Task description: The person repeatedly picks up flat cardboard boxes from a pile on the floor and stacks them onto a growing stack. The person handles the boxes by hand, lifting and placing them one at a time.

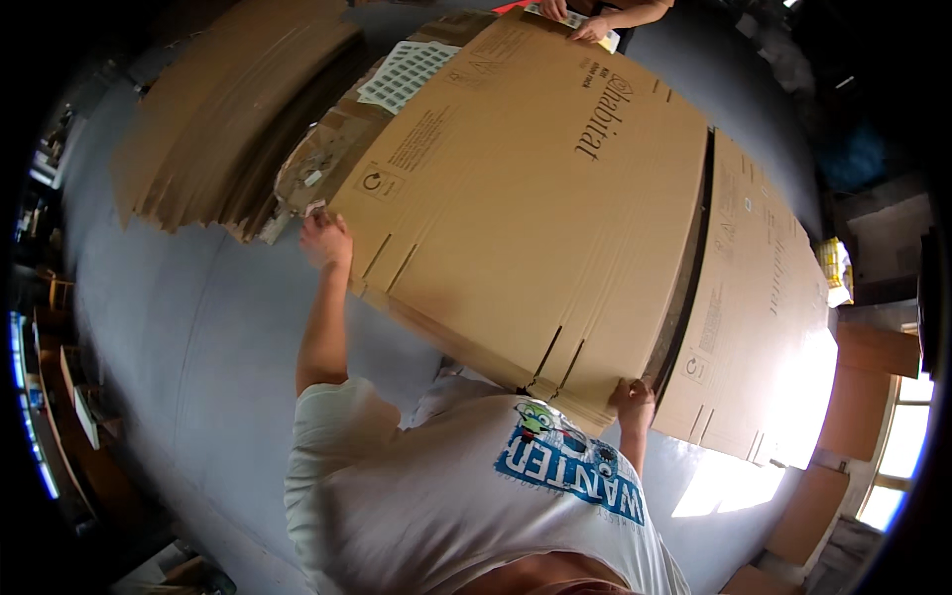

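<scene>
From where I stand, a broad, flat brown cardboard sheet with dark printing (526, 228) lies in front of the person, atop a pile. The left hand (325, 240), fingers curled, is at its left corner; the right hand (635, 399) bends its fingers at the near right corner. I can't tell if either grip is closed on the board. Just right, across a dark gap, lies another printed brown cardboard stack (739, 297). A co-worker's hands (593, 28) are at the far edge, and a pale sheet of small green labels (407, 77) lies left.
</scene>
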Demonstrator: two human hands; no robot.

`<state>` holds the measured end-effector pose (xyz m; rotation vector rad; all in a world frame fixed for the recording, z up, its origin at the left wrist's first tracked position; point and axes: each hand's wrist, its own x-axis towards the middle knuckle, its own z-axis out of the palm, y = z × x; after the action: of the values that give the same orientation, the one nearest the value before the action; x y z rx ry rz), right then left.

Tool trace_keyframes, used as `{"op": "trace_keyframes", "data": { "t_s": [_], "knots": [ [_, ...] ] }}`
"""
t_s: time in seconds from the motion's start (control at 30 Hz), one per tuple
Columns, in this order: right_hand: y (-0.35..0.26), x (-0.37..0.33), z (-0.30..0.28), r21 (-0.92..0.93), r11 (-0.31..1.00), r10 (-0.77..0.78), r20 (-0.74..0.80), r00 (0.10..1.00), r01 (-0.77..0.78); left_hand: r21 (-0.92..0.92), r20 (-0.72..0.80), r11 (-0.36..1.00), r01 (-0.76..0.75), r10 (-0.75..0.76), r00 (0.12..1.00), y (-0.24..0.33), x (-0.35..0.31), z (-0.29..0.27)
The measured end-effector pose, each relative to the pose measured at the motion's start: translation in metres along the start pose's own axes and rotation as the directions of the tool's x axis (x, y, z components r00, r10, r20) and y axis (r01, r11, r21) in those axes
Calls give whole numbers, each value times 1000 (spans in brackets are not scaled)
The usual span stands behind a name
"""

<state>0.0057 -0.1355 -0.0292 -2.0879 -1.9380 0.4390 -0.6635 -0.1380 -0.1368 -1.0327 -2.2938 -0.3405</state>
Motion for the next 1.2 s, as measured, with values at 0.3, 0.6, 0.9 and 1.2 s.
{"op": "trace_keyframes", "data": {
  "t_s": [0.3, 0.6, 0.9, 1.2],
  "knots": [
    [-30, 9, -10, -158, 979, 130, -16, 991, -131, 45, 127, 989, 144, -149, 981, 22, 11, -34],
    [4, 9, 31, 491, 806, 388, -18, 922, -330, 48, 156, 996, 72, -79, 985, -1, 29, -17],
    [15, 8, 38, 441, 839, 385, -68, 920, -319, 26, 267, 984, 175, -176, 948, 35, 37, -12],
    [27, 15, 46, 334, 895, 341, -82, 936, -297, 41, 403, 979, 200, -199, 893, 29, 42, -9]
  ]
}}
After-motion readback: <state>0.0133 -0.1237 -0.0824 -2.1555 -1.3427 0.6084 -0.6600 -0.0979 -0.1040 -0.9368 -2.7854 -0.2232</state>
